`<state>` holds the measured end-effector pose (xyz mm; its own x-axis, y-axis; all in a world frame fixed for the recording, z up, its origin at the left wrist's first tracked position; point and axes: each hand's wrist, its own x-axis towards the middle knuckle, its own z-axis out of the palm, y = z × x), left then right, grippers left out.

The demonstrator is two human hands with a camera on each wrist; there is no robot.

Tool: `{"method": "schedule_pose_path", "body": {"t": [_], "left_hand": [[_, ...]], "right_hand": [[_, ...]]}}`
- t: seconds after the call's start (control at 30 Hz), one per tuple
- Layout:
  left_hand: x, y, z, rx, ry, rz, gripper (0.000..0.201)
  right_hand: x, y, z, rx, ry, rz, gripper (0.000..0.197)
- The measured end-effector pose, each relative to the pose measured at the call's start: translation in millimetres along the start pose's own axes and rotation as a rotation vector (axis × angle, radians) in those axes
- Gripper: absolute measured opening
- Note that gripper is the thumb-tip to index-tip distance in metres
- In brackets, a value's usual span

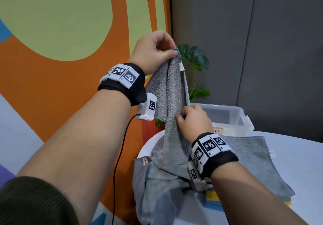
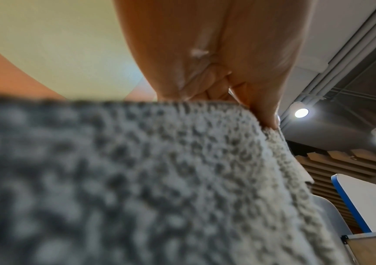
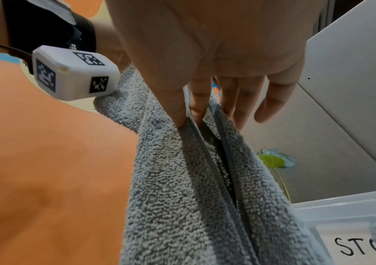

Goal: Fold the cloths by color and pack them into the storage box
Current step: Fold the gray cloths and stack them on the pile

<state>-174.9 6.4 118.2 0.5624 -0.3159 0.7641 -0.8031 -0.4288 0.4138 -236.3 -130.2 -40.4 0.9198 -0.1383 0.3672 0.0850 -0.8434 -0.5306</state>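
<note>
Two hands show: the left hand [image 1: 153, 50] and the right hand [image 1: 194, 121]. Three grey cloths can be counted: one hanging [image 1: 173, 88], one flat [image 1: 253, 163] on the worktop [image 1: 297, 155], one crumpled [image 1: 157, 189]. A yellow patch [image 1: 212, 196] peeks from beneath them; what it is cannot be told. There is one clear box [image 1: 232, 116], one plant [image 1: 194, 57], and two tagged wristbands [image 1: 122, 78] [image 1: 211, 149].

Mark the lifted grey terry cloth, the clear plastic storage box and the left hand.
lifted grey terry cloth [image 1: 172, 86]: head view, hanging middle.
clear plastic storage box [image 1: 240, 115]: head view, right wall.
left hand [image 1: 152, 50]: head view, back of the hand, pinching the cloth's top corner.
</note>
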Motion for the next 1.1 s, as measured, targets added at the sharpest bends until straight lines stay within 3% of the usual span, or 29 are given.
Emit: {"method": "schedule_pose_path", "body": {"t": [0.23,0.37,0.63,0.87,1.1], "left_hand": [[-4,5,3,-0.058,-0.052,-0.001,0.022],[-4,2,5,0.03,-0.045,-0.011,0.023],[1,-11,-7,0.302,0.131,-0.129,0.012],[4,-1,-15,0.267,0.218,-0.097,0.021],[10,6,-22,0.162,0.317,-0.059,0.026]], "right_hand": [[-2,-1,1,-0.052,-0.08,0.027,0.027],[-7,2,7,-0.076,-0.124,0.022,0.026],[-9,6,3,0.002,-0.041,0.064,0.028],[-6,13,10,-0.159,-0.28,0.041,0.025],[-12,19,28,-0.116,-0.412,0.086,0.032]]}}
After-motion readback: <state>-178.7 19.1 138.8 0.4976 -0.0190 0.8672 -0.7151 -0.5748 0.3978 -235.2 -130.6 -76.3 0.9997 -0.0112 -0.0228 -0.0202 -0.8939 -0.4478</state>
